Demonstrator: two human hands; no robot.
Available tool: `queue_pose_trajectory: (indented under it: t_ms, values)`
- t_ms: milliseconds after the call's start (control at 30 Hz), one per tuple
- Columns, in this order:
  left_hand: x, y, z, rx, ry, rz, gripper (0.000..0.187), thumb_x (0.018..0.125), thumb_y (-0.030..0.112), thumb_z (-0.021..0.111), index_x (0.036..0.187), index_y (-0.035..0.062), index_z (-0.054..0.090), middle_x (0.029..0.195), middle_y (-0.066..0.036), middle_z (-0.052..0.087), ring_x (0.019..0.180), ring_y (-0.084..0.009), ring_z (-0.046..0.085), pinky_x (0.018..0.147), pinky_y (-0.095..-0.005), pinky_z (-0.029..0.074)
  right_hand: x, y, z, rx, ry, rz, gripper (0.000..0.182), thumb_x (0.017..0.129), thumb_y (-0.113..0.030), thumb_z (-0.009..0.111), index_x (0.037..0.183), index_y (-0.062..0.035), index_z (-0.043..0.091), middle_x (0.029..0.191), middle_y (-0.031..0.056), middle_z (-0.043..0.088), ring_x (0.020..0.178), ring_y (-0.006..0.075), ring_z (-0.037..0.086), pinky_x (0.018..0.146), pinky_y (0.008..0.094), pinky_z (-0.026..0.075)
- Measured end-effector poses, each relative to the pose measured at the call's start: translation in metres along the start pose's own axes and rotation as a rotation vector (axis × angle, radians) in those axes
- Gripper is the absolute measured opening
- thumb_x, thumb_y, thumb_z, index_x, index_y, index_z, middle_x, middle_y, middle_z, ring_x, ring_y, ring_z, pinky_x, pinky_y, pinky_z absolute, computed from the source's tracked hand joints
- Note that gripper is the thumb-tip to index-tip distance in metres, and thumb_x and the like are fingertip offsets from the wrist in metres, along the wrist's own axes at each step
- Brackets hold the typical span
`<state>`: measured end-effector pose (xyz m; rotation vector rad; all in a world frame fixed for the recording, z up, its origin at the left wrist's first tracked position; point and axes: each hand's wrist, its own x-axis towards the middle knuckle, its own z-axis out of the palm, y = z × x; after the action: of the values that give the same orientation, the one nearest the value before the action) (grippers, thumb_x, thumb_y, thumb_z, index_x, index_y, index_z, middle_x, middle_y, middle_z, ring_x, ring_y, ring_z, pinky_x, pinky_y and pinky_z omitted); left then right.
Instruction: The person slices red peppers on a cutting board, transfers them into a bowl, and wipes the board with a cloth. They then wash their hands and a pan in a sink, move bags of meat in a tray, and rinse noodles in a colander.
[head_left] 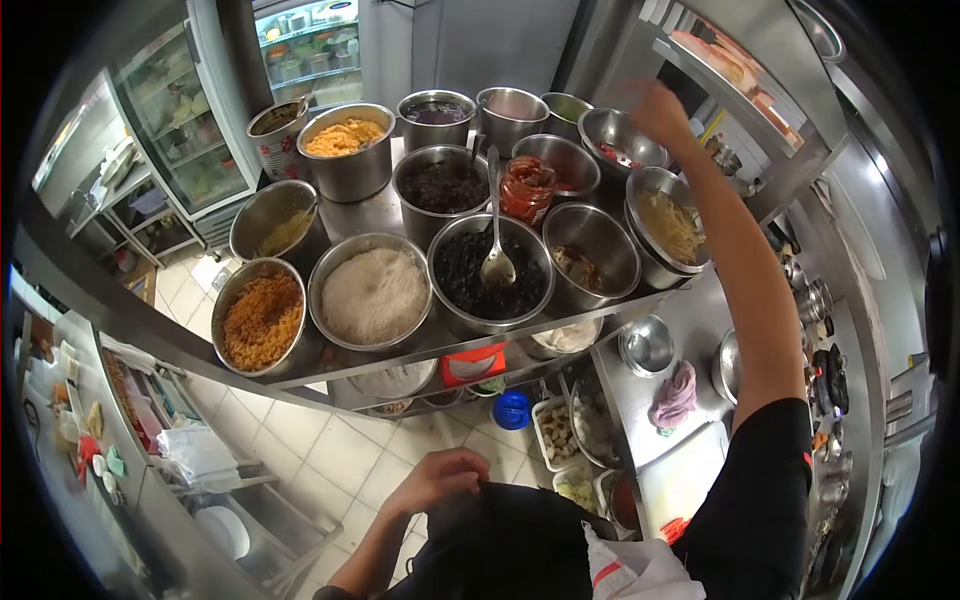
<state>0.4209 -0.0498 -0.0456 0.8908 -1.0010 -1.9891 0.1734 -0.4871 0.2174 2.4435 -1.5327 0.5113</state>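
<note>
My right hand (648,110) is raised at the far right, smeared by motion, over a steel bowl (625,140) with small red pieces inside. Below my right forearm stands a steel pot of pale yellow shreds (670,228). My left hand (436,482) is low in front of my black apron (510,540), its fingers curled in with nothing showing in them. On the shelf between the hands, a spoon (497,262) rests in a pot of black food (465,285). Behind it are an open jar of red paste (527,188) and a pot of dark food (440,180).
Several other steel pots crowd the shelf, with orange crumbs (262,322), white powder (374,295) and orange shreds (345,138). Right of the shelf are a pink cloth (675,398) and a white cutting board (685,478). A glass-door fridge (185,125) stands at the back left.
</note>
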Motion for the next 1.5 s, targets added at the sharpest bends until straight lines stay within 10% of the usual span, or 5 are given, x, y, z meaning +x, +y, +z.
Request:
queue_pose_trajectory:
  t_ms: [167, 600, 733, 1033, 1500]
  values:
    - [0.011, -0.022, -0.008, 0.021, 0.030, -0.017, 0.020, 0.088, 0.005, 0.057, 0.107, -0.0008, 0.057, 0.097, -0.006, 0.061, 0.089, -0.0143, 0.059, 0.083, -0.0280, 0.047, 0.024, 0.055, 0.033, -0.182, -0.316, 0.516, 0.034, 0.073, -0.014, 0.058, 0.105, -0.0024, 0.064, 0.112, 0.0223, 0.062, 0.100, 0.0394, 0.062, 0.089, 0.0451, 0.050]
    - [0.095, 0.021, 0.065, 0.416, -0.465, -0.088, 0.015, 0.088, 0.010, 0.062, 0.102, 0.0034, 0.061, 0.094, -0.003, 0.062, 0.085, -0.0102, 0.058, 0.079, -0.0260, 0.047, -0.232, -0.038, -0.084, 0.617, 0.272, 0.158, 0.032, 0.068, -0.013, 0.061, 0.096, 0.0013, 0.067, 0.086, 0.0204, 0.068, 0.081, 0.0303, 0.067, 0.075, 0.0370, 0.051]
    - [0.116, -0.015, 0.081, 0.414, -0.622, -0.333, 0.017, 0.087, 0.005, 0.060, 0.104, 0.0007, 0.059, 0.098, -0.008, 0.064, 0.088, -0.0138, 0.061, 0.080, -0.0283, 0.047, -0.443, -0.007, -0.051, 0.605, -0.143, 0.680, 0.028, 0.077, -0.009, 0.064, 0.103, 0.0015, 0.062, 0.076, 0.0090, 0.063, 0.073, 0.0154, 0.059, 0.072, 0.0299, 0.049]
    - [0.173, -0.092, 0.134, 0.540, -0.741, -0.426, 0.015, 0.087, 0.008, 0.051, 0.096, -0.0021, 0.057, 0.090, -0.011, 0.064, 0.079, -0.0153, 0.061, 0.076, -0.0275, 0.047, -0.703, 0.080, 0.091, 0.321, 0.486, 1.684, 0.036, 0.071, -0.008, 0.059, 0.105, 0.0029, 0.065, 0.066, 0.0225, 0.065, 0.056, 0.0269, 0.067, 0.059, 0.0352, 0.055]
    - [0.187, -0.209, 0.268, 0.598, -0.669, -0.366, 0.018, 0.085, -0.006, 0.046, 0.098, 0.0003, 0.057, 0.091, -0.008, 0.063, 0.076, -0.0135, 0.062, 0.072, -0.0256, 0.050, -0.881, 0.078, 0.041, 0.059, 0.048, 1.394, 0.045, 0.073, -0.010, 0.062, 0.118, -0.0082, 0.061, 0.100, 0.0215, 0.058, 0.093, 0.0365, 0.060, 0.080, 0.0424, 0.051]
